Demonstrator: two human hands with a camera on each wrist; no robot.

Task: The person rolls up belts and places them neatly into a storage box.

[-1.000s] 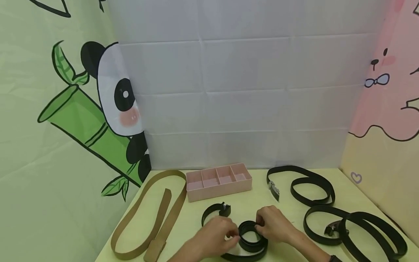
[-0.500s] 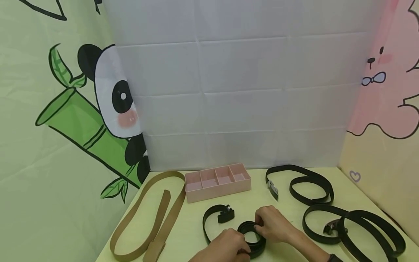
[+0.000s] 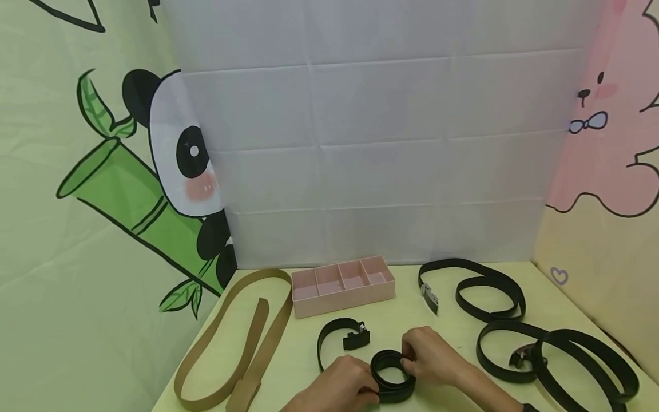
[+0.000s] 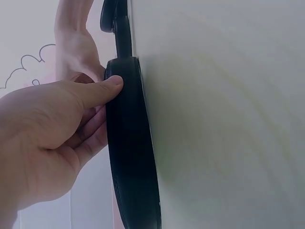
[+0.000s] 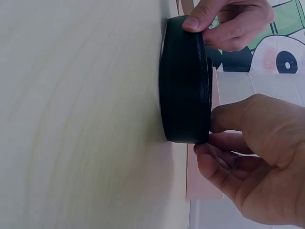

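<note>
A black belt (image 3: 395, 396) stands on edge on the table, part of it wound into a round coil. Its free end, with a dark buckle (image 3: 356, 341), curves out behind my left hand (image 3: 337, 386). That hand pinches the strap at the coil's left side, the thumb flat on the outer face of the belt (image 4: 128, 138) in the left wrist view. My right hand (image 3: 432, 356) pinches the coil's upper right edge between thumb and fingers. From the right wrist, the coil (image 5: 186, 90) shows several layers between both hands.
A pink divided tray (image 3: 345, 308) stands at the back. A tan belt (image 3: 229, 320) lies looped on the left. Two more black belts lie loosely looped on the right, one with a silver buckle (image 3: 428, 294), the other with a dark buckle (image 3: 522, 357).
My left hand moved right to the coil with the strap, then slightly back left. The loose strap below the coil has drawn in against it. My right hand stays nearly still at the coil.
</note>
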